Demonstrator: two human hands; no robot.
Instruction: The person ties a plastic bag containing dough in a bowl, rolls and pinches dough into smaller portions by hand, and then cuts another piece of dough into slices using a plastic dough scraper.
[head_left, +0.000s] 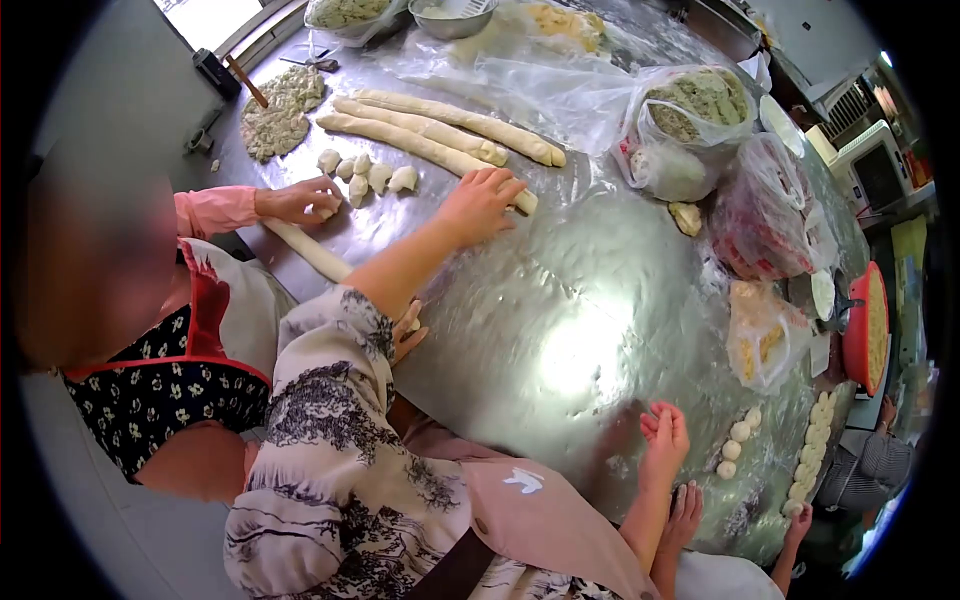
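Observation:
My left hand (482,208) reaches across the steel table and lies over the near end of a long dough rope (400,142), its fingers curled round it. The rope's tip pokes out past my fingers. Two more dough ropes (460,118) lie alongside. Above the table near its front edge, my right hand (664,437) is raised with its fingers loosely apart, and I see nothing in it. Small dough pieces (360,178) sit left of my left hand, near a co-worker's hand (305,200) on another dough piece.
A co-worker's dough strip (312,250) runs under my left arm. A flattened dough mass (280,115) lies far left. Bagged filling (695,105), more plastic bags (765,215) and a red basin (868,330) stand right. Dough balls (735,440) lie near another co-worker's hand (685,515).

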